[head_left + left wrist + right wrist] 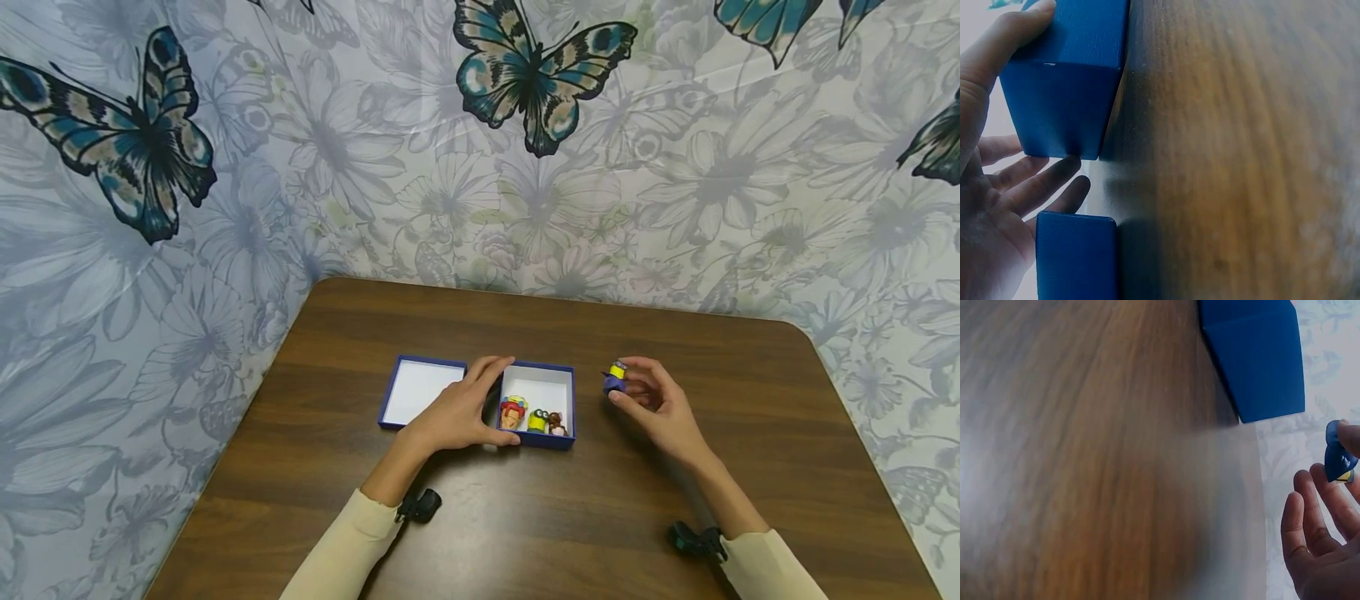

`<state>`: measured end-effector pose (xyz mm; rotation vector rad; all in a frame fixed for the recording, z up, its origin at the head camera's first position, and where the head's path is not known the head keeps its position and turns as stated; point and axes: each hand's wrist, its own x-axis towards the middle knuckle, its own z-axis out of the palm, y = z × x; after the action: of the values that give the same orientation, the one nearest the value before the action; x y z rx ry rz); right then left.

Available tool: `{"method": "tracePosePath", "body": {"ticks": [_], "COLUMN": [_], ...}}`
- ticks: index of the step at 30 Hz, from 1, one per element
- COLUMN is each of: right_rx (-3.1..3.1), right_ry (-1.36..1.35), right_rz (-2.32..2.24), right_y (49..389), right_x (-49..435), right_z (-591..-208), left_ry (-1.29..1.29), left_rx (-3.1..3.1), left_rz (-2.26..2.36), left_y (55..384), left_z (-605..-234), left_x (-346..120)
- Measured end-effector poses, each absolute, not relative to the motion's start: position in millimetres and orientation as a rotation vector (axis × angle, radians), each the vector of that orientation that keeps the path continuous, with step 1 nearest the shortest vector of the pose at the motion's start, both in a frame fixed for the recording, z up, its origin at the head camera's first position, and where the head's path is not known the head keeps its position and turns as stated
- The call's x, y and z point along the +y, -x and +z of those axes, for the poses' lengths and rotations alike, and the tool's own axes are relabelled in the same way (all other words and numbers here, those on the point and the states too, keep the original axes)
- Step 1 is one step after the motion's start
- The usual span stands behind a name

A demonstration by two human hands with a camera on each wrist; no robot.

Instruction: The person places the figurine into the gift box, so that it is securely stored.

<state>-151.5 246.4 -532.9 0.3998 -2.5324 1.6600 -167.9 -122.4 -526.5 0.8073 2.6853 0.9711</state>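
My left hand (459,412) grips a blue box (551,442) by its left side, thumb on the front wall and fingers reaching to the back edge. In the left wrist view the thumb presses the blue front face (1079,37). White inside, the box holds a red-and-yellow figurine (512,414), a yellow-green one with big eyes (537,421) and a brown one (556,422), all along the front. To the right of the box, my right hand (667,412) pinches a small blue-and-yellow figurine (614,379) between thumb and fingertips, raised above the table.
A blue-edged tray, white inside and likely the box's lid (422,390), lies left of the box, partly behind my left hand. The brown wooden table (585,517) meets a butterfly-patterned cloth (570,225) at its back edge. Black cameras (422,506) sit on both wrists.
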Motion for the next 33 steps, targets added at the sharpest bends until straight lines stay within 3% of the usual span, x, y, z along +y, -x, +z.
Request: {"method": "tracePosePath", "body": {"ticks": [33], "right_rx": [-2.558], "right_ry": [-0.591], "right_rz": [1.638], "right_y": [153.6], "right_x": [198.5], "right_z": [-522.5], "left_ry": [-0.773], "left_rx": [2.673], "left_rz": [0.967], "left_y": [167.2], "left_z": [-527.3], "left_x": [-122.1]}}
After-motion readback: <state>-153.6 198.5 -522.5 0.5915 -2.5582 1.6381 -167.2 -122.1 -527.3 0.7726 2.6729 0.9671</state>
